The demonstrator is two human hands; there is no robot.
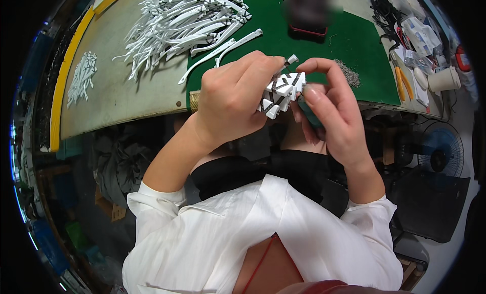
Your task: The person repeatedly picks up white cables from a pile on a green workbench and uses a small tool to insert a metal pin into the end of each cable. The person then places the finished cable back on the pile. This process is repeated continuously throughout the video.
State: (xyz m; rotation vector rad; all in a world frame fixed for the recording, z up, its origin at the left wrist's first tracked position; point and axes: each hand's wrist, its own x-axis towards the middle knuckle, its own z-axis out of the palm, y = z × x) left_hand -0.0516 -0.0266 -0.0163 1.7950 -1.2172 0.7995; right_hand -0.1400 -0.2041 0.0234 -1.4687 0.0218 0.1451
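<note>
My left hand [233, 94] is closed round a bundle of white eyeglass temples [276, 99] with black patterned bands, their hinge ends pointing right. One temple [291, 61] sticks up from the bundle. My right hand [336, 109] is closed round a dark green handle [310, 114]; the tool's working end is hidden. Its thumb and forefinger are curled at the hinge ends, close to or touching them. Two loose temples [238, 45] lie on the green mat just beyond my left hand.
A big heap of white temples [177, 28] spreads across the table, with a smaller pile of short white pieces [82, 77] at left. Tiny metal parts [349, 74] lie on the green mat [372, 51]. Orange-handled pliers [402, 84] and a white cup [445, 80] are at right.
</note>
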